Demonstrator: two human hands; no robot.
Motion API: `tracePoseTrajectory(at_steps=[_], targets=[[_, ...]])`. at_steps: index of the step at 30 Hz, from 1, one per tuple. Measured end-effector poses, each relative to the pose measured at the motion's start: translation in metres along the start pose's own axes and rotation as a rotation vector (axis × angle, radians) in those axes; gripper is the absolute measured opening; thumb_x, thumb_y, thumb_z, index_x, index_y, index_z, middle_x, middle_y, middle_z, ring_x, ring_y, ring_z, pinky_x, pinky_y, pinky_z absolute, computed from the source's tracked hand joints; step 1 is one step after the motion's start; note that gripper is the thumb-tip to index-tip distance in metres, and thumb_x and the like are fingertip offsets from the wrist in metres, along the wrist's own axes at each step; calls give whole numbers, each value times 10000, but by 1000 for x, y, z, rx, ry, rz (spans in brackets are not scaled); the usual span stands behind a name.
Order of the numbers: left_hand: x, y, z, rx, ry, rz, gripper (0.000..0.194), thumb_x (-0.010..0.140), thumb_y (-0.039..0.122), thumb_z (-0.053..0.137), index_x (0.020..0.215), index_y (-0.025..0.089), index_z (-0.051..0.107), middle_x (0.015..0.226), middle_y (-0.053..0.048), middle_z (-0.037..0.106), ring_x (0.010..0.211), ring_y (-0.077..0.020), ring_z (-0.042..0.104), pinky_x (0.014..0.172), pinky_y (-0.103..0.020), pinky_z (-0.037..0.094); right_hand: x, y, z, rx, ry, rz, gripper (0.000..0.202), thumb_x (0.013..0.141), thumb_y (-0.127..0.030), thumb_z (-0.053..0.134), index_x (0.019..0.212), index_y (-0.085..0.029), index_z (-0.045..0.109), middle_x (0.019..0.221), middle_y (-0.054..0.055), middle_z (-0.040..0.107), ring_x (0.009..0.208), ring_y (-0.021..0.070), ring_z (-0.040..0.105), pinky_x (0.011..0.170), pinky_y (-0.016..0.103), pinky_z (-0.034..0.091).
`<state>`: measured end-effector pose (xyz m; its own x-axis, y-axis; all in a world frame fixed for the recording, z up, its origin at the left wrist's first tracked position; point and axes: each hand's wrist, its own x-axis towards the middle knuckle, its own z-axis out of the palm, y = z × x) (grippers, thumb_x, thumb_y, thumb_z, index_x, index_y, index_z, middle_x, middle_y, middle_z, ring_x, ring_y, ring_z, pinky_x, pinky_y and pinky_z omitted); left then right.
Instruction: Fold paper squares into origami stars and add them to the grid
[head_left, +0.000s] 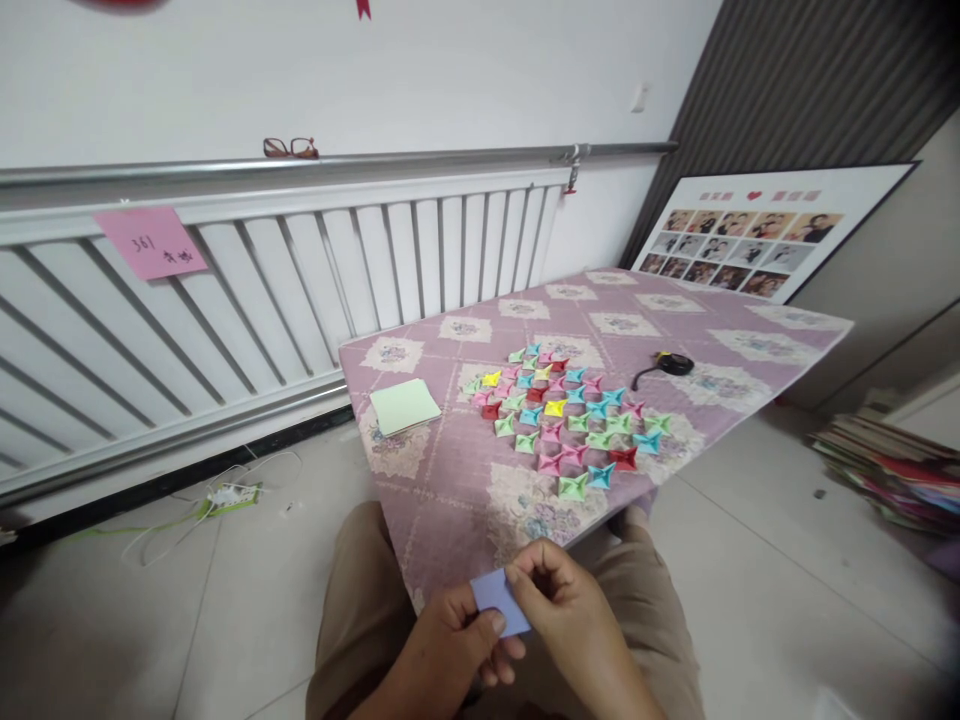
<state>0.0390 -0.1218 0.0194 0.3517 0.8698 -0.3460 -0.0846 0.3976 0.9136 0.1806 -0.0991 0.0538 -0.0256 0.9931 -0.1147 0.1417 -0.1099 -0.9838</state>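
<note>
A small folded blue-violet paper point(499, 598) is held over my lap, just off the table's near edge. My left hand point(465, 635) grips it from the left, thumb on top and fingers beneath. The fingertips of my right hand point(551, 590) pinch its upper right edge. Beyond them, several folded paper pieces in green, blue, pink, red and yellow point(555, 408) stand in rows on the floral tablecloth point(442, 500). A stack of pale green paper sheets point(405, 406) lies at the table's left side.
A black object with a cord point(675, 364) lies on the table's right part. Behind is a radiator point(375, 250) with glasses point(290, 148) on its pipe. A photo board point(735, 235) leans at the back right. A power strip point(231, 497) is on the floor at left.
</note>
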Motion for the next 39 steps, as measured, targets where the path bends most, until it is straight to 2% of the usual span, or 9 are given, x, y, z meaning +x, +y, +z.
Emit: tracePoseTrajectory(at_steps=[7,14,19,29,34,39], targets=[[0,5,0,52,47,-8,369,768,446,582,853,90,625,721,-78,663,524,-111,551,510,-231,388,5,3,0,213,-56,62,426,650,-541,714,848,-191,573,614,-42,537,540,111,475,521,234,379],[-4,10,-1,117,66,31,318,787,409,544,854,109,626,762,-70,677,554,-111,551,545,-238,394,0,4,2,187,-170,87,410,733,-604,621,675,-199,590,482,-42,510,478,126,492,505,246,395],[-4,7,-2,103,34,40,352,810,444,526,817,105,618,707,-63,657,537,-110,539,543,-242,394,2,3,0,165,-131,69,402,730,-584,638,672,-189,594,525,-29,537,501,121,478,522,248,390],[0,5,-3,39,101,30,476,741,586,584,752,111,614,653,-61,629,517,-113,526,523,-242,375,5,10,1,150,-39,22,401,661,-560,697,770,-178,641,654,3,575,610,149,506,590,268,422],[1,4,-3,20,129,35,479,721,594,607,768,118,610,698,-73,649,522,-113,532,517,-240,367,2,11,4,144,80,-65,333,669,-505,706,723,-204,576,646,-16,541,615,148,514,580,253,422],[0,4,-3,53,127,49,436,743,556,594,791,124,622,714,-68,660,533,-116,538,522,-238,371,-1,8,5,85,30,-63,305,715,-495,663,688,-205,572,627,-15,539,596,145,506,560,247,413]])
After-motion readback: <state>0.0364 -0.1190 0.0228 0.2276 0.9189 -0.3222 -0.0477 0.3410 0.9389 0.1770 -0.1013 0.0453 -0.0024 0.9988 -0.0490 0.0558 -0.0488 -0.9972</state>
